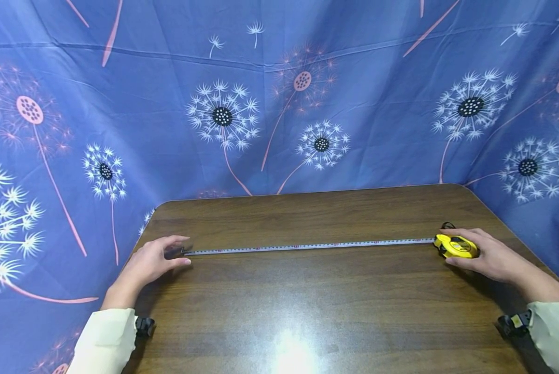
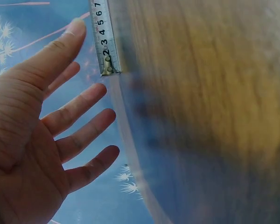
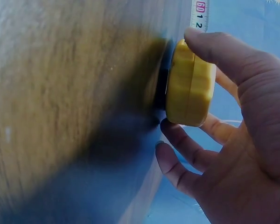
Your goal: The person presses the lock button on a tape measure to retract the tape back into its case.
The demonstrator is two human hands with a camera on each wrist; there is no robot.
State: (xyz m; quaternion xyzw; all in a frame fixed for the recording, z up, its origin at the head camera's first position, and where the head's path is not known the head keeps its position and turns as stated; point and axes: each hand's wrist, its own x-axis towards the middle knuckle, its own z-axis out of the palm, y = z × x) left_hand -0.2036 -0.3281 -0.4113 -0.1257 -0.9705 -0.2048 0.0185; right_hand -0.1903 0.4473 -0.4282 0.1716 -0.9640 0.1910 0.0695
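A yellow tape measure (image 1: pixel 459 248) sits at the right of the table, its silver blade (image 1: pixel 307 246) drawn out leftward in a long straight line. My right hand (image 1: pixel 496 258) holds the case between thumb and fingers; the right wrist view shows the yellow case (image 3: pixel 189 86) with the blade leaving it near the 60 mark. At the blade's far left end, my left hand (image 1: pixel 146 261) has thumb and fingers spread around the metal hook. In the left wrist view, the hooked blade end (image 2: pixel 107 63) appears apart from the extended fingers (image 2: pixel 86 133).
The brown wood-grain table (image 1: pixel 242 296) has rounded far corners and a bright glare spot near its front. A blue dandelion-print cloth (image 1: pixel 279 104) hangs behind and at both sides. A black strap (image 1: pixel 447 225) lies beside the case.
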